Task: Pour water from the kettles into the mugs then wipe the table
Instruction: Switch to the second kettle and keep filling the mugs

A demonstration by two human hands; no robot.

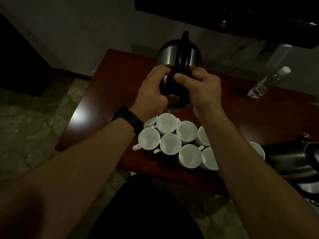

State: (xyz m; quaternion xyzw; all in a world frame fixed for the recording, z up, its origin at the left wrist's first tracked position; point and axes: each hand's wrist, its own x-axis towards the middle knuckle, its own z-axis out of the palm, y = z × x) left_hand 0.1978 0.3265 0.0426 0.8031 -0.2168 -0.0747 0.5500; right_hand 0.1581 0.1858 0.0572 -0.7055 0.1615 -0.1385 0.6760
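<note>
Grip: my left hand (151, 90) is wrapped round the left side of the kettle (165, 54), fingers curled onto the steel body close to its mouth. There's a black wristband (129, 119) on that wrist. My right hand (203, 90) is clamped on the other side, with the thumb laid across the black handle (183, 61) and the fingers curled behind it. Both hands are closed tight on the kettle, nothing spread.

Kettle: held in the air over the middle of the table (267, 118) and tipped hard toward me, base up and away, mouth down. A thin stream of water (169, 113) drops from its lip into the rear white mug (166, 124), directly under it. I can't read the water level in that mug.

The rest of the mugs (187, 135) are packed touching each other in a cluster toward the near edge, mouths up, handles pointing various ways. One more mug (257, 149) stands apart to the right, just beside a second steel kettle (284, 161) at the right edge.

Surface: dark red-brown wood, glossy, with a glare spot near the left edge. A clear plastic bottle (265, 83) with a white cap stands near the far right edge.

Room: dim. Patterned carpet (34, 126) on the left, a pale wall behind, and a black screen (224, 11) at top right with a small red light (223, 23).
</note>
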